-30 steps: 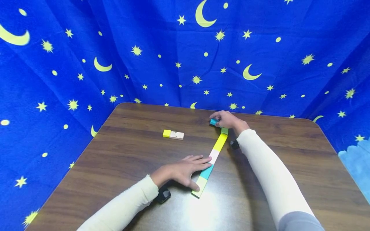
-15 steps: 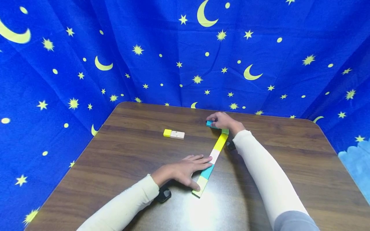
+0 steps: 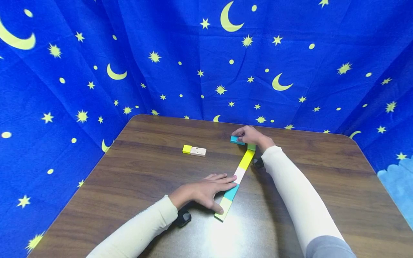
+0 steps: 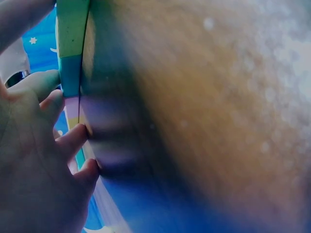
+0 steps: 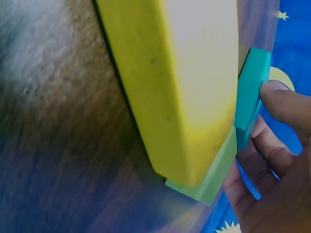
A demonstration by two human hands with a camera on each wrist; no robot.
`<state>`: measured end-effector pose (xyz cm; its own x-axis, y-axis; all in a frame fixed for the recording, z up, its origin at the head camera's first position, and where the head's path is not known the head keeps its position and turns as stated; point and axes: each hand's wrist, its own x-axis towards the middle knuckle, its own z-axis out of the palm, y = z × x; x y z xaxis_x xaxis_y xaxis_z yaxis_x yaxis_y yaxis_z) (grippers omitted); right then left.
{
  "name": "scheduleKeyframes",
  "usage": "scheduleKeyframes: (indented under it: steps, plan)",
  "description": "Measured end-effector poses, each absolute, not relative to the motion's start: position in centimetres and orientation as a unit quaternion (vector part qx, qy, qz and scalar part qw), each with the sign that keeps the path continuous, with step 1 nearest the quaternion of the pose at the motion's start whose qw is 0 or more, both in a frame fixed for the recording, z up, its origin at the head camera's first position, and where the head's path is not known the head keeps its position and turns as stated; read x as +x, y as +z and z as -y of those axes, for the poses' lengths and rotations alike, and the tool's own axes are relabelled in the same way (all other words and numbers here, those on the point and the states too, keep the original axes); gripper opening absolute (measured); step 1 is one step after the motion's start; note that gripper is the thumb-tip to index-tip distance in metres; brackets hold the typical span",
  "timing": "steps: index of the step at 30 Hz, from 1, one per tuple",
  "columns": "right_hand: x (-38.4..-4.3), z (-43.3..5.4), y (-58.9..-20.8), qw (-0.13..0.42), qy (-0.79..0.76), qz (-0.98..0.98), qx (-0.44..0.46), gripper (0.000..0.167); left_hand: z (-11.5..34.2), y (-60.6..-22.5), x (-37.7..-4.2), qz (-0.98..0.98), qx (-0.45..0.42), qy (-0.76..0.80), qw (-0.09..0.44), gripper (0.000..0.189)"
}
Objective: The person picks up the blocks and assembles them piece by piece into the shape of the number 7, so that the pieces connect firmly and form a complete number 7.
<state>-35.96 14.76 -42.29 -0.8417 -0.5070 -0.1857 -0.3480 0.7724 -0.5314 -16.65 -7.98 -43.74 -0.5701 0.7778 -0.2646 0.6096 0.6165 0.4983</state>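
A slanting row of flat wooden blocks lies on the table. From the near end come a pale green block (image 3: 224, 208), a teal block (image 3: 231, 192), a pinkish-white block (image 3: 239, 175), a yellow block (image 3: 246, 159) and a green block (image 3: 251, 147). My left hand (image 3: 206, 190) spreads along the row, its thumb on the pale green block and its fingertips at the pinkish-white one. At the far end my right hand (image 3: 251, 136) pinches a blue-teal block (image 5: 253, 94) by its sides, thumb nearest in the right wrist view. That block angles leftward, its end beside the green block.
Left of the row, a small yellow block (image 3: 186, 149) touches a speckled pale block (image 3: 198, 151). The wooden table (image 3: 145, 161) ends at a blue curtain (image 3: 180, 43) with moons and stars. A dark wrist device (image 3: 183, 218) sits under the left wrist.
My right hand has shifted a little to the left with the blue-teal block, so more of that block shows beside the green one. The left hand stays in place on the row.
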Motion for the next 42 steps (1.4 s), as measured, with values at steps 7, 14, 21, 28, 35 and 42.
scheduleKeyframes:
  steps: [7, 14, 21, 28, 35, 42]
  plan:
    - [-36.2, -15.2, -42.7, 0.169, -0.256, -0.926, -0.218, 0.034, 7.9, -43.8, -16.6, -0.869, 0.4, 0.178, 0.233, 0.093]
    - [-35.9, -15.5, -42.6, 0.176, -0.256, -0.927, -0.21, 0.033, 8.0, -43.6, -16.6, -0.869, 0.397, 0.175, 0.238, 0.094]
    - [-35.6, -15.6, -42.9, 0.169, -0.266, -0.926, -0.21, 0.031, 8.0, -43.6, -16.6, -0.868, 0.396, 0.177, 0.242, 0.094]
    - [-35.6, -15.8, -42.9, 0.169, -0.266, -0.926, -0.207, 0.031, 8.0, -43.6, -16.6, -0.867, 0.4, 0.179, 0.238, 0.094]
    - [-35.4, -15.8, -42.9, 0.165, -0.268, -0.925, -0.211, 0.03, 8.0, -43.8, -16.7, -0.867, 0.404, 0.176, 0.234, 0.094]
    - [-35.1, -15.8, -42.8, 0.164, -0.266, -0.926, -0.212, 0.03, 8.0, -43.8, -16.8, -0.865, 0.403, 0.179, 0.239, 0.094]
